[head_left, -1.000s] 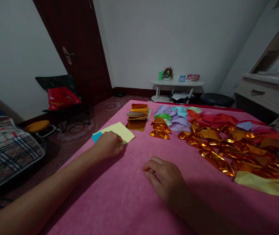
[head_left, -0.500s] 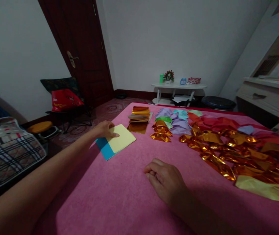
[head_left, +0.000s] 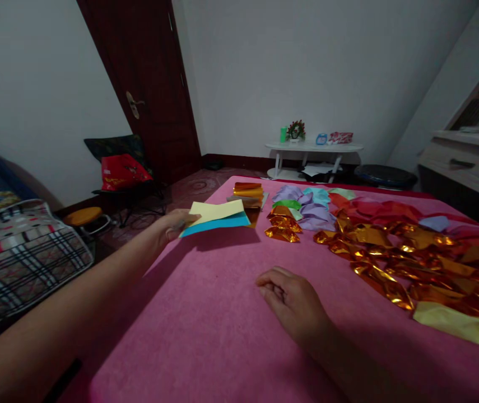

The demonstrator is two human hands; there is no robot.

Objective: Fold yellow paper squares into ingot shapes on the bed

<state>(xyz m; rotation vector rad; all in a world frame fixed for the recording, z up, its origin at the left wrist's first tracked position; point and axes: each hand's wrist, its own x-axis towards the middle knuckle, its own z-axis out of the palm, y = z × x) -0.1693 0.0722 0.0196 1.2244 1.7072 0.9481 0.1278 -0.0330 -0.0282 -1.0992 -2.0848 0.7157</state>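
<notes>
My left hand (head_left: 177,221) pinches the left edge of a yellow paper sheet (head_left: 216,210) and a blue paper sheet (head_left: 220,221). Both sheets are raised off the pink cloth, throwing a shadow on it; the yellow one lies over the blue. My right hand (head_left: 292,302) rests at the middle of the pink surface (head_left: 214,313), fingers curled in, with nothing visible in them. Behind the sheets stands a stack of shiny gold paper (head_left: 247,191), partly hidden. Folded gold foil pieces (head_left: 283,224) lie to its right.
Many folded gold, purple, red and green papers cover the table's right side, with a pale yellow folded paper (head_left: 460,324) near the front. A white side table (head_left: 315,147) stands by the far wall. At left are a chair with a red bag (head_left: 124,170) and a plaid cover (head_left: 24,263).
My left hand has lifted the yellow and blue sheets from the cloth and tilted them up. My right hand stays curled on the cloth. The view has shifted slightly left.
</notes>
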